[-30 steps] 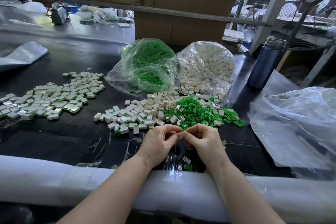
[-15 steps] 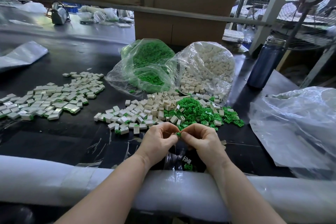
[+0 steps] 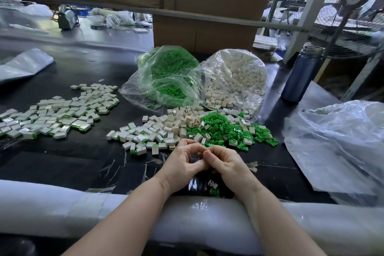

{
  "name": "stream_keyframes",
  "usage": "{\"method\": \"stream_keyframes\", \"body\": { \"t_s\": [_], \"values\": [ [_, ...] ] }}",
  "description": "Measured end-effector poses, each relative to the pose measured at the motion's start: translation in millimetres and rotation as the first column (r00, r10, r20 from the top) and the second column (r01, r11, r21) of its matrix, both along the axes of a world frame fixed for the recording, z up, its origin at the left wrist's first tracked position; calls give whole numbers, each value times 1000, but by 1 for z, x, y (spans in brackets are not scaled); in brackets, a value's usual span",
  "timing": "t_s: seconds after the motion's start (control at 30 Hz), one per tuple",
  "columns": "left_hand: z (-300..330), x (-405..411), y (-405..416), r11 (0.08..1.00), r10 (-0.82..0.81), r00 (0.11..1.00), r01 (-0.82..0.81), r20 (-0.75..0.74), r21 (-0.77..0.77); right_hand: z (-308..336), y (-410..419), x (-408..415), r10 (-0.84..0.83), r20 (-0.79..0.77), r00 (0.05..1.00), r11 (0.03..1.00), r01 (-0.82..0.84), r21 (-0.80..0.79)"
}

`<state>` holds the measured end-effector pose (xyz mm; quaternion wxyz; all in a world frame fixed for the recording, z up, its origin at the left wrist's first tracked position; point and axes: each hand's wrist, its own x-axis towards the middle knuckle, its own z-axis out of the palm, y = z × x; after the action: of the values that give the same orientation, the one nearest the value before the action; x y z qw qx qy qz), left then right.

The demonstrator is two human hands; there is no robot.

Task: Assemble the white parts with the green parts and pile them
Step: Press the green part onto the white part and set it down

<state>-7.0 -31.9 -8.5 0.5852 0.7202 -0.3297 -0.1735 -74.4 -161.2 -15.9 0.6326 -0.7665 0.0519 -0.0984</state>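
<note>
Between curled fingers of both hands, something small, hidden.

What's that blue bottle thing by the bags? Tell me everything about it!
The blue bottle is a tall, dark blue flask that looks like metal, with a shiny silver rim at its top. It stands upright at the far right of the black table, right of the clear bag of white parts, apart from it. Neither hand touches it.
</note>
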Motion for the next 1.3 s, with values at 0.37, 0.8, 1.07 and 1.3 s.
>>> {"method": "stream_keyframes", "body": {
  "t_s": [0.37,0.8,1.07,1.3],
  "values": [
    [-3,0,-1,994,-37,991,24,132,103,-1,-1,0,17,13,1000,1000,-17,21],
    [-4,-3,-2,991,-67,991,53,116,125,0,-1,-1,2,3,1000,995,-2,96],
    [-7,-1,-2,990,-73,991,58,113,128,0,-1,-1,-2,-13,1000,991,3,131],
    [-5,0,-2,991,-75,987,58,143,118,0,0,-1,36,9,999,992,-37,121]
  ]
}}
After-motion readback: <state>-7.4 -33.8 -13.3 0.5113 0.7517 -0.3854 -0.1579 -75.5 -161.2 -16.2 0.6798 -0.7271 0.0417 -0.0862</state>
